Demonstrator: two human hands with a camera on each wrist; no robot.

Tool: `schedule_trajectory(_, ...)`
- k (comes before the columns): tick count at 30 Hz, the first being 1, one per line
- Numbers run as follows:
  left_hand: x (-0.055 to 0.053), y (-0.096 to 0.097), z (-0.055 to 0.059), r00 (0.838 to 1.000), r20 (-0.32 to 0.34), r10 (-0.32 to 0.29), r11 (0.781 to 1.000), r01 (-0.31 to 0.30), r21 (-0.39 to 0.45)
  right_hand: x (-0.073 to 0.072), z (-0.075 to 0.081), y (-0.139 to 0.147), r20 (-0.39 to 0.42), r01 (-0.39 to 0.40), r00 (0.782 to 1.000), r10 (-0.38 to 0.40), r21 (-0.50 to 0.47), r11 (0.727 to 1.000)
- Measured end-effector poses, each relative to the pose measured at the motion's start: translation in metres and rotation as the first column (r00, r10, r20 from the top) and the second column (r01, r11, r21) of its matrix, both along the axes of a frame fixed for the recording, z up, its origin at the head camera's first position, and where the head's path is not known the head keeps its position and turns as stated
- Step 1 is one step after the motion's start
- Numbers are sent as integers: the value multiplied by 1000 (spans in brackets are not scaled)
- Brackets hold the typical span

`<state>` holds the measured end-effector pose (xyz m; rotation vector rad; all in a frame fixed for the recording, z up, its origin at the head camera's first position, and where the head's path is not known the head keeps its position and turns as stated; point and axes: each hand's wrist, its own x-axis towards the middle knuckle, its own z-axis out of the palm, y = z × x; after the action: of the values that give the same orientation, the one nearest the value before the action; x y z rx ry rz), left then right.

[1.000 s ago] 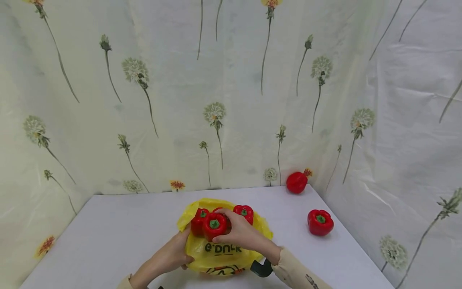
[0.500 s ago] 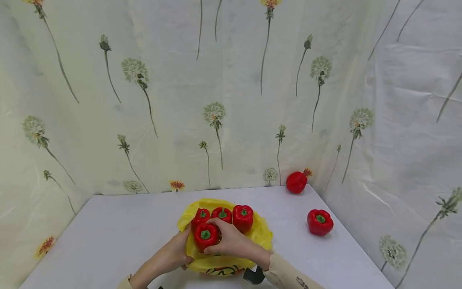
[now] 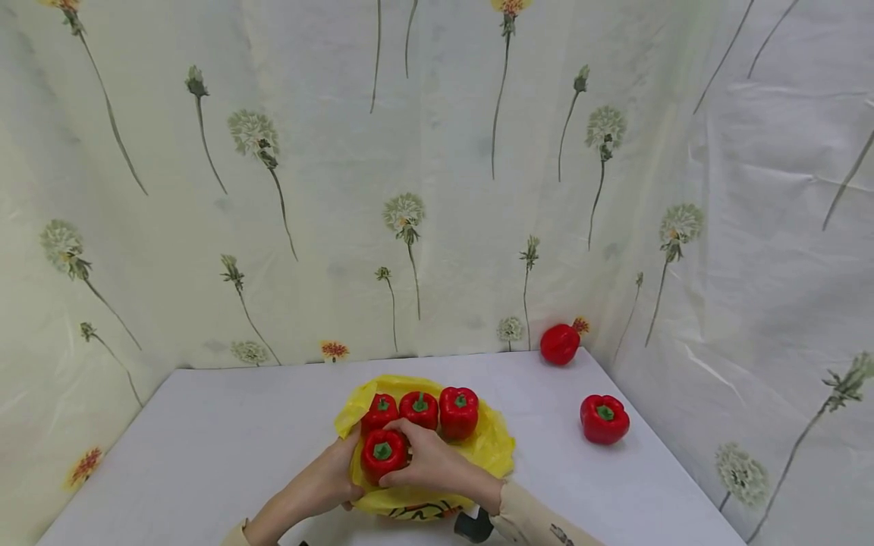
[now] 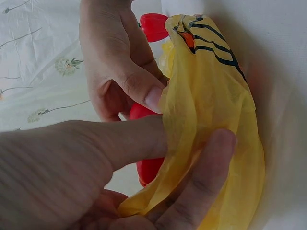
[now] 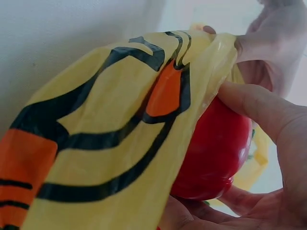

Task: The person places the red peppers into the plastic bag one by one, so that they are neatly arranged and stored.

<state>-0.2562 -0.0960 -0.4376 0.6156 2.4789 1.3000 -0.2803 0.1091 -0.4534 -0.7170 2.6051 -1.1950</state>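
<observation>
A yellow plastic bag [image 3: 493, 451] lies spread with its mouth up on the table. My left hand [image 3: 331, 474] grips the bag's left rim; in the left wrist view its fingers [image 4: 206, 177] pinch the yellow film [image 4: 216, 91]. Between the thumb and fingers of my right hand [image 3: 437, 459] is a red bell pepper [image 3: 382, 453], stem up, at the near left inside the mouth. The right wrist view has that pepper [image 5: 218, 148] partly behind the bag's printed wall [image 5: 115, 120]. Behind it, three more red bell peppers [image 3: 419, 409] sit in the bag.
Two red bell peppers lie outside the bag: one upright [image 3: 605, 419] at the right of the white table [image 3: 253, 417], one on its side [image 3: 560, 344] at the back right corner. A flower-printed curtain [image 3: 457, 250] stands along the back and right side.
My right hand has moved left and toward me with the bell pepper, lowering it into the bag's near left. The back peppers are now more visible. The left hand keeps its grip.
</observation>
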Motion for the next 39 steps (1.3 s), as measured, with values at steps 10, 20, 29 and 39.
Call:
schedule_trajectory(10,-2,2,-3,999,41,15,1000,-15,2,-1,-12,-2,58,-40,998,40,-3,999)
schedule_trajectory(20,-2,2,-3,999,30,12,1000,-12,4,-1,-13,-1,63,-70,996,70,-1,998)
schedule_trajectory(29,-1,2,-4,1000,-2,-12,1000,12,9,1,-11,7,50,-68,997,67,10,998)
schedule_trajectory(39,0,3,-2,999,30,36,999,-35,-19,5,-3,21,35,-52,998,51,22,998)
